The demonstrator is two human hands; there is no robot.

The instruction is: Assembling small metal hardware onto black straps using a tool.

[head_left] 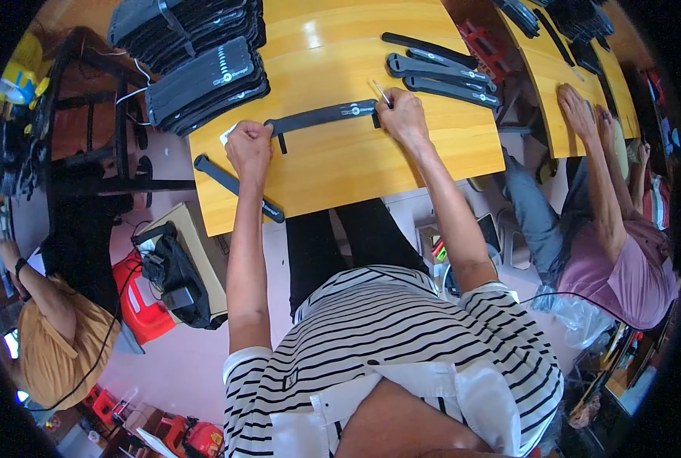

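Observation:
A long black fabric strap [317,117] with white print lies across the wooden table in front of me. Two short dark tabs stick out below it, one near each end. My left hand [250,149] is closed in a pinch on the strap's left end, and a small white piece [228,134] shows beside its fingers. At the right end, my right hand [404,116] is closed round a thin tool with a pale, slender tip [380,91]; its exact kind is not clear. The fingers of that hand touch the strap. Another black strap [237,188] lies slantwise by my left forearm.
Tall stacks of black straps [203,84] stand at the table's [317,179] far left. Several loose straps [441,69] lie at the right. A co-worker's hand [577,111] rests on a neighbouring table. A cardboard box [203,263] with a black bag stands on the floor at left.

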